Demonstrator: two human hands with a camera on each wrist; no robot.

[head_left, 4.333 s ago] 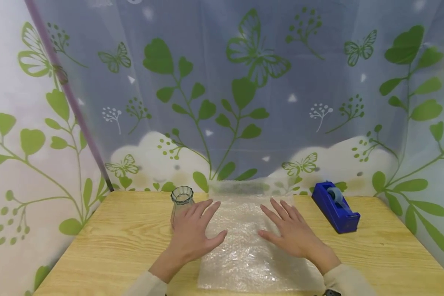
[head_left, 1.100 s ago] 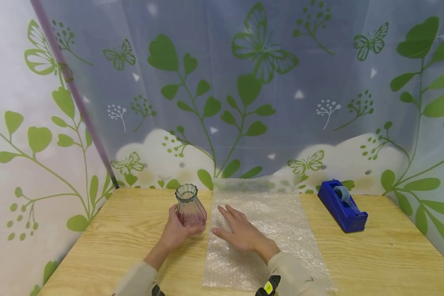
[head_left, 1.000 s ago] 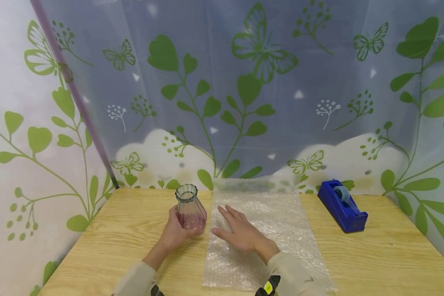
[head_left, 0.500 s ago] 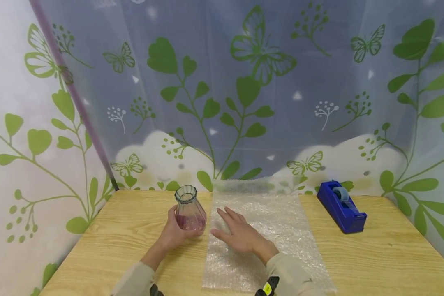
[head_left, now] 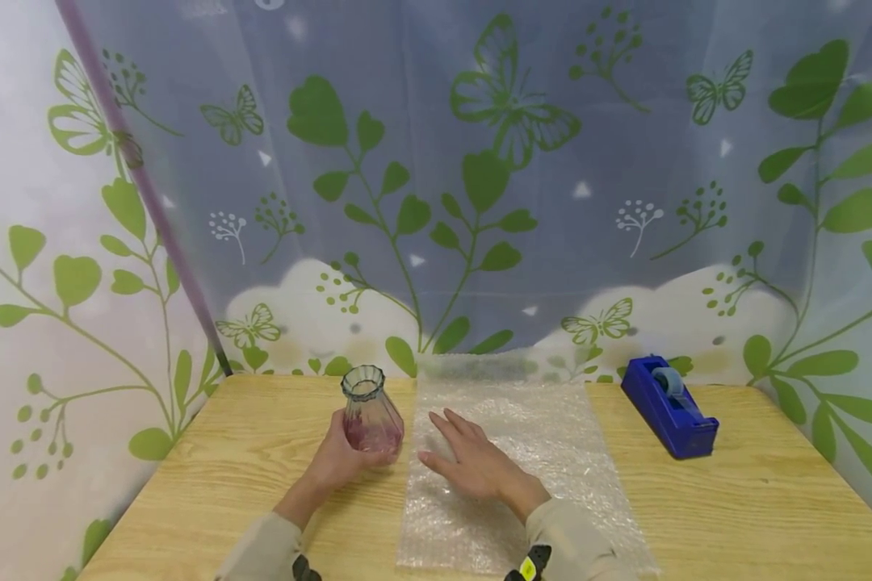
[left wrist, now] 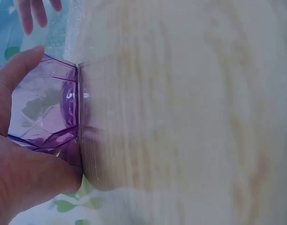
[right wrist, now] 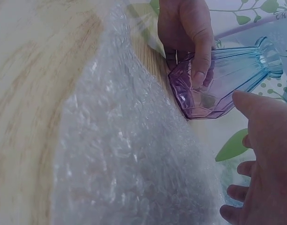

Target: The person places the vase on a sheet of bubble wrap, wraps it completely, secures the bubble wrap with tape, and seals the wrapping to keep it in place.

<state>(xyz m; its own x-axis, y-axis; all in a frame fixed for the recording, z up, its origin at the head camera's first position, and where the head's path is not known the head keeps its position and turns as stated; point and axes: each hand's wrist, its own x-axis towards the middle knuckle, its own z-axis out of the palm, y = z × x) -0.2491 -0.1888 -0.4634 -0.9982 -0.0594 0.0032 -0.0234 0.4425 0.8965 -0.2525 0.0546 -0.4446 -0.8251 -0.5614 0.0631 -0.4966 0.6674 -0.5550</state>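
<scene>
A faceted glass vase (head_left: pixel 373 424), bluish at its fluted rim and purple toward the base, stands upright at the left of the bubble wrap. My left hand (head_left: pixel 337 457) grips its lower body, thumb on one side and fingers on the other. In the left wrist view the purple base of the vase (left wrist: pixel 45 110) is at the tabletop; whether it touches cannot be told. My right hand (head_left: pixel 475 461) is over the left part of the bubble wrap sheet (head_left: pixel 545 444), fingers extended and holding nothing. The right wrist view has its thumb near the vase (right wrist: pixel 214 86).
A blue tape dispenser (head_left: pixel 668 407) with a roll of clear tape stands at the back right of the wooden table (head_left: pixel 756 516). Behind the table hangs a curtain (head_left: pixel 407 202) printed with leaves and butterflies. The wrap's far end reaches the curtain.
Since the oldest frame, my left hand has taken hold of the vase and my right hand has moved left over the wrap. In the last second the hands have hardly moved.
</scene>
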